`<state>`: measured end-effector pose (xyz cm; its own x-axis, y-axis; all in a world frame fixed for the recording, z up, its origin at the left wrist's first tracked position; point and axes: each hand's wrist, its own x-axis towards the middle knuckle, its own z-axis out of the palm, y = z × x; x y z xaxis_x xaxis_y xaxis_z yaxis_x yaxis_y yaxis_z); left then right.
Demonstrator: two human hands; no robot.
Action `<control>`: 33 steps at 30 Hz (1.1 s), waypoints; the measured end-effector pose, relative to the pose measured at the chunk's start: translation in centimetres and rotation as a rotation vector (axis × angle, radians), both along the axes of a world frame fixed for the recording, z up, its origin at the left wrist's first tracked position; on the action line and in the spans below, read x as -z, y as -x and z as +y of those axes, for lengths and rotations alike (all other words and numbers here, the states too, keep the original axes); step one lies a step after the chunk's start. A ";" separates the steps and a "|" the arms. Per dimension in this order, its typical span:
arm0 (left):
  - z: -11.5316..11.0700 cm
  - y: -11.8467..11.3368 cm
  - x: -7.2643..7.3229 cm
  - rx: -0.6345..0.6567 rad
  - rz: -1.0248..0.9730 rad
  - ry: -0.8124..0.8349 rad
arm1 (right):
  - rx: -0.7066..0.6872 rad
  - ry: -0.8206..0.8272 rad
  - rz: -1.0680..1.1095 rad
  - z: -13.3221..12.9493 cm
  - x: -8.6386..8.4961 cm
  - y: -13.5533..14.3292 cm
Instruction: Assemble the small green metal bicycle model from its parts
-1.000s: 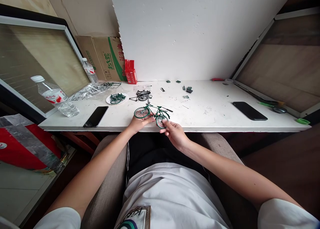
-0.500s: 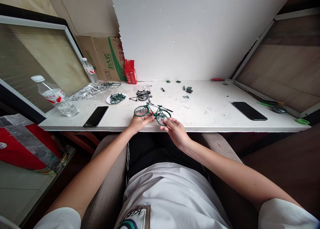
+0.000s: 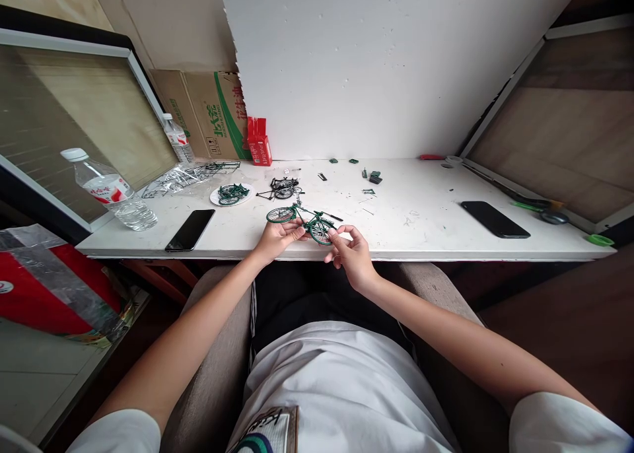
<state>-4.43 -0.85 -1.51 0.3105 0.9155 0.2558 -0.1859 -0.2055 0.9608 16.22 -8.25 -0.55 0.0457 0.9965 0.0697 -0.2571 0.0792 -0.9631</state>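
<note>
A green model bicycle (image 3: 306, 219) is held over the front edge of the white table, tilted over with its wheels toward me. My left hand (image 3: 280, 239) grips it from below near the middle, fingers closed around the lower frame. My right hand (image 3: 352, 253) pinches the wheel on the right between thumb and fingers. Just beyond the bicycle lie dark bicycle parts (image 3: 284, 187). Left of them, a white plate (image 3: 247, 201) bears green bicycle parts (image 3: 232, 193).
Small green and black pieces (image 3: 375, 177) are scattered toward the back. Phones lie at left (image 3: 190, 230) and right (image 3: 494, 220). Water bottles (image 3: 119, 195), a plastic bag with sprues (image 3: 176, 179), a red box (image 3: 259, 141) and a cardboard box (image 3: 208, 116) are at left.
The bicycle has tipped flatter in my hands. My right hand has shifted slightly right, its fingers more spread while the thumb side stays at the wheel. My left hand barely moves.
</note>
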 end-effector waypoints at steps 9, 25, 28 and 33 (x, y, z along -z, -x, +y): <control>-0.5 -0.1 -0.6 -0.018 -0.020 0.011 | -0.031 -0.049 -0.065 0.2 0.0 -0.2; -0.7 -0.3 -0.9 -0.050 0.013 0.010 | 0.076 -0.530 -0.614 0.3 -0.2 -1.9; -0.9 -0.7 -1.1 -0.081 0.030 0.024 | 0.034 -0.549 -0.609 0.6 -0.4 -2.1; -1.6 -1.7 -1.5 -0.125 0.033 0.041 | -0.014 -0.485 -0.559 1.0 0.2 -2.4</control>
<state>-2.71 -2.48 -0.01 0.2010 0.9570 0.2090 -0.1293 -0.1856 0.9741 18.63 -7.22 -0.79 -0.1377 0.8481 0.5117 0.2571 0.5295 -0.8084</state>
